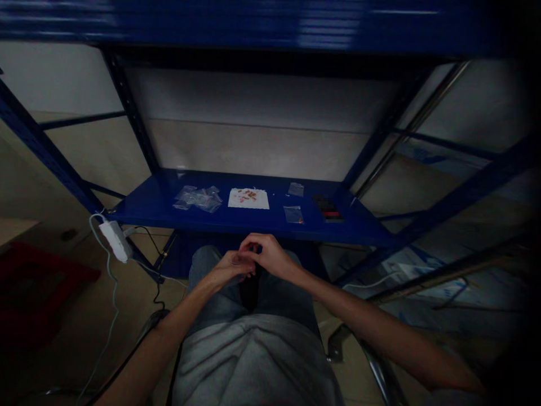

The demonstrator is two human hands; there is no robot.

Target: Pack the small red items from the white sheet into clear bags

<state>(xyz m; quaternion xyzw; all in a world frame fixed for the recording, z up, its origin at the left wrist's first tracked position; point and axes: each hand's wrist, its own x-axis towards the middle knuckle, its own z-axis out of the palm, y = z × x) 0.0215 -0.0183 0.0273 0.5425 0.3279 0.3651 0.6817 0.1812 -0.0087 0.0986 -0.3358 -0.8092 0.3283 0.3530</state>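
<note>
Over my lap, just in front of the shelf edge, my two hands meet. My left hand (237, 265) is closed, its fingers curled and partly covered by the other hand. Bent over it, my right hand (268, 254) is closed too, fingertips brought together at the left fingers. Whatever lies between them is too small and dark to make out. Beyond the hands, a white sheet (257, 204) bears several small reddish and gold-brown pieces. To its left is a loose pile of clear plastic bags (198, 198). On its right lie a small clear bag (292, 214) with a tiny orange-brown item inside and another clear bag (296, 189).
The blue shelf (270, 226) has upright posts on both sides and a blue beam (253, 25) overhead. A dark, blurred block with a red patch (328, 210) sits at its right. A white power strip (115, 241) with cables hangs at the left corner. A red object (40, 287) stands at lower left.
</note>
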